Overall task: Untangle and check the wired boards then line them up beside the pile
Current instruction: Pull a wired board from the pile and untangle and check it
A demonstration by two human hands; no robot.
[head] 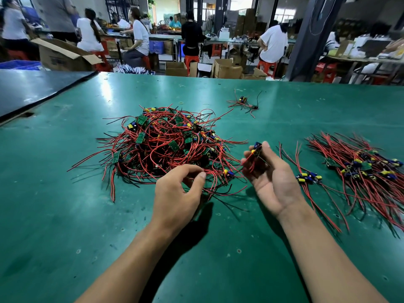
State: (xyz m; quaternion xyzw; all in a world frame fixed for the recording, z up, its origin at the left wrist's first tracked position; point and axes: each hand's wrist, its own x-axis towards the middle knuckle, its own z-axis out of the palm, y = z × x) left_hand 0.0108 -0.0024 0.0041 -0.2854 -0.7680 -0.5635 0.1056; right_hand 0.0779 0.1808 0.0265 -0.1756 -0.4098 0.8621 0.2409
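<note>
Looking down through the head camera, I see a wide green table [65,215], with workers [140,38] and cartons [227,69] far behind it. Largest on it is the pile [166,141], a loose mound of small green boards knotted together by looping red and black wires, at centre left. To the right, well apart from the pile, lies the row [363,171] of boards with their wires combed roughly parallel and running toward me. I judge that is where checked pieces go.

Two bare forearms reach in from the bottom edge. The left hand [177,193] hovers at the pile's near edge, thumb and forefinger pinching a few red wires [215,174], I think to hold the tangle back. The right hand [273,180] is turned palm up between pile and row. Its fingertips and thumb grip one board [256,149] raised off the table, likely tilted up for inspection.

That board is small, with a blue part and a yellow part on it. Red wires trail from it toward the pile, so it looks not yet free. A stray board [243,101] rests alone farther back.
</note>
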